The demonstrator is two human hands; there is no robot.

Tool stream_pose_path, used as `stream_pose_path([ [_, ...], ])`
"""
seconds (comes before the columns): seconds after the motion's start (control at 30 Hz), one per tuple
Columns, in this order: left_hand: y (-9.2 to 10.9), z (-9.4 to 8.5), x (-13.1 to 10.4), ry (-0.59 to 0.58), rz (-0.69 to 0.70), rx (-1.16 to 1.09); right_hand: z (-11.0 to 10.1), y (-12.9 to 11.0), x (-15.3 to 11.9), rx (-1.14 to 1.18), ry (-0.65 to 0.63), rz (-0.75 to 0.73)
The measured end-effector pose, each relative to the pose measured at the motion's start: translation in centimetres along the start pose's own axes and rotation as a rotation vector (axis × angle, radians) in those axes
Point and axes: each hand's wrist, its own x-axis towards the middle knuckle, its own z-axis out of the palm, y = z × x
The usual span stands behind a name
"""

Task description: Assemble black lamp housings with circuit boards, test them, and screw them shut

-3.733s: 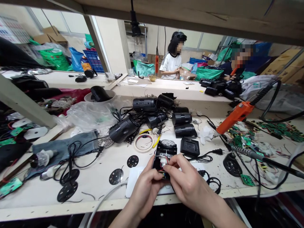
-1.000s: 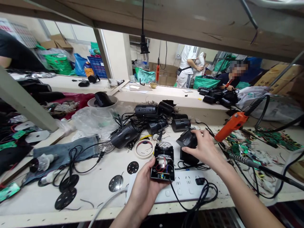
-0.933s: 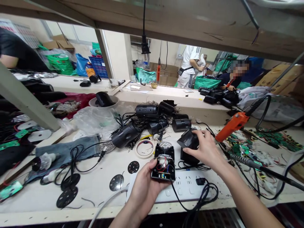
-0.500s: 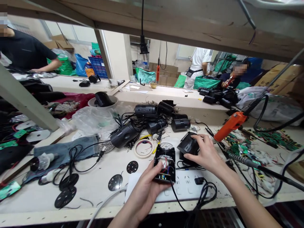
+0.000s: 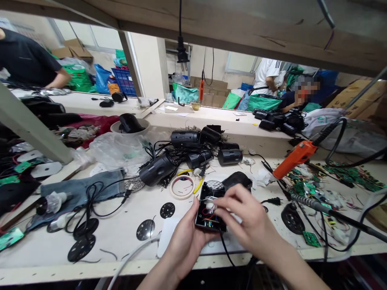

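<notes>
An opened black housing [image 5: 213,185] with red and blue wires, a white part and a small board inside rests in my left hand [image 5: 189,239], whose fingers wrap round its left side and underside. My right hand [image 5: 244,219] reaches over the housing from the right, its thumb and fingertips pinched together at the inner parts; what they grip is too small to make out. Behind my right hand lies a black curved shell [image 5: 238,180]. Under both hands is a white power strip [image 5: 166,233], largely covered.
Tape roll [image 5: 182,187], black cylindrical housings [image 5: 157,169] and cables lie behind. An orange electric tool [image 5: 294,160] hangs at right above green circuit boards [image 5: 311,238]. Left are a denim cloth [image 5: 83,193] and black discs [image 5: 81,247]. Other people are across the bench.
My right hand has let go of the black shell and moved left onto the inside of the housing. The shell now lies further back, turned over. My left hand still holds the housing.
</notes>
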Motion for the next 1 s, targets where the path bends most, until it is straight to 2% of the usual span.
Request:
stream_pose_path([
  [0.1, -0.2, 0.0, -0.1, 0.004, 0.025, -0.012, 1.4, -1.8, -0.1, 0.000, -0.083, -0.042],
  [0.23, -0.1, -0.2, -0.4, 0.018, 0.041, 0.011, 2.1, -1.3, -0.5, -0.090, -0.126, -0.120],
  [0.37, 0.1, -0.8, -0.4, -0.039, 0.080, 0.060, 1.8, -0.9, -1.0, -0.178, -0.174, -0.196],
  [0.43, 0.0, -1.1, -0.3, -0.067, 0.095, 0.083, 1.4, -0.8, -1.1, -0.128, -0.176, -0.184],
  [0.53, -0.1, -1.3, -0.2, -0.053, 0.101, 0.127, 0.5, 0.9, -1.0, -0.012, -0.060, -0.021],
  [0.57, -0.1, -1.3, -0.2, -0.039, 0.099, 0.144, 0.2, 1.9, -0.9, -0.032, 0.005, 0.079],
  [0.63, 0.0, -1.2, -0.3, -0.015, 0.099, 0.172, -0.2, 4.5, -0.7, -0.218, 0.078, 0.360],
  [0.7, 0.2, -1.1, -0.5, -0.001, 0.098, 0.180, -0.1, 7.0, -0.7, -0.397, 0.009, 0.621],
  [0.73, 0.2, -1.1, -0.5, 0.001, 0.098, 0.179, 0.1, 8.0, -0.6, -0.425, -0.043, 0.690],
  [0.83, 0.4, -0.9, -0.7, -0.011, 0.101, 0.178, 1.0, 9.4, -0.6, -0.423, -0.127, 0.754],
  [1.0, 0.5, -0.7, -1.1, -0.014, 0.106, 0.237, 2.0, 9.1, -0.2, -0.415, -0.116, 0.743],
])
